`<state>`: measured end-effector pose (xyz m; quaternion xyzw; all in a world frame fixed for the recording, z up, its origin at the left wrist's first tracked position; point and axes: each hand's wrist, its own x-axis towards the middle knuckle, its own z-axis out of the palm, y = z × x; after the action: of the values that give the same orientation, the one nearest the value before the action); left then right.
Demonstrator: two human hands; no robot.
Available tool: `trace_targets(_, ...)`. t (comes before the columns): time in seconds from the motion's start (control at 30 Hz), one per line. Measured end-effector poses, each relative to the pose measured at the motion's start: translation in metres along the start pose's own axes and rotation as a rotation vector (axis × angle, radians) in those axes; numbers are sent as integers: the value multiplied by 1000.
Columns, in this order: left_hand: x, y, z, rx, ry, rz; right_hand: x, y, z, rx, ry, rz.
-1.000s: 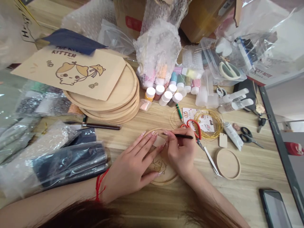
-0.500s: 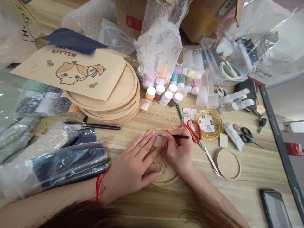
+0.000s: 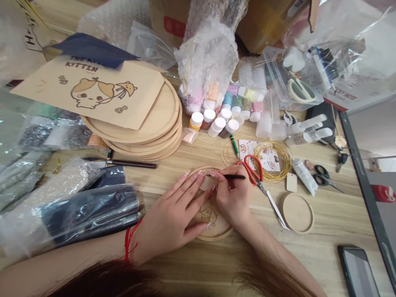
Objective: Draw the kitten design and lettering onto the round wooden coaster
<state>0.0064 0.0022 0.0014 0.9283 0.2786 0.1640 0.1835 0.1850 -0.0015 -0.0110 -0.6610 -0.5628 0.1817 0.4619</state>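
Observation:
A round wooden plate [image 3: 213, 236] with a raised rim lies in front of me, a line drawing [image 3: 208, 215] showing on its surface. Over its left side my left hand [image 3: 177, 214] rests flat, fingers stretched out and holding nothing. My right hand [image 3: 233, 198] pinches a slim black pen-like tool [image 3: 235, 177], its tip close to my left fingertips at the plate's far part. A pale piece [image 3: 206, 184], perhaps paper, shows beneath the fingers there. Both hands hide much of the plate, and the tool's tip is hard to make out.
Red-handled scissors [image 3: 254, 171], a gold wire coil [image 3: 283, 163] and a small round wooden tray [image 3: 298, 213] lie to the right. Stacked wooden plates [image 3: 167, 123] stand back left, paint jars [image 3: 217, 127] behind. Plastic-wrapped dark packs [image 3: 93, 212] lie left, a phone [image 3: 359, 270] front right.
The black tool and my right hand have shifted very slightly. My left hand stays in place on the plate, and the view has tilted a little.

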Motion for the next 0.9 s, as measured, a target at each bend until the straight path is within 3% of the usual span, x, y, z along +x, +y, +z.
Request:
trace_targets(0.3, 0, 0, 0, 22, -5, 1, 0, -4, 2, -42, 21, 6)
trace_targets(0.43, -1, -1, 1, 32, 3, 23, -1, -2, -1, 53, 21, 46)
trace_targets(0.6, -1, -2, 2, 70, 20, 49, 4, 7, -5, 190, 128, 58)
trace_targets(0.9, -7, 10, 3, 116, 21, 114, 10, 12, -4, 333, 197, 209)
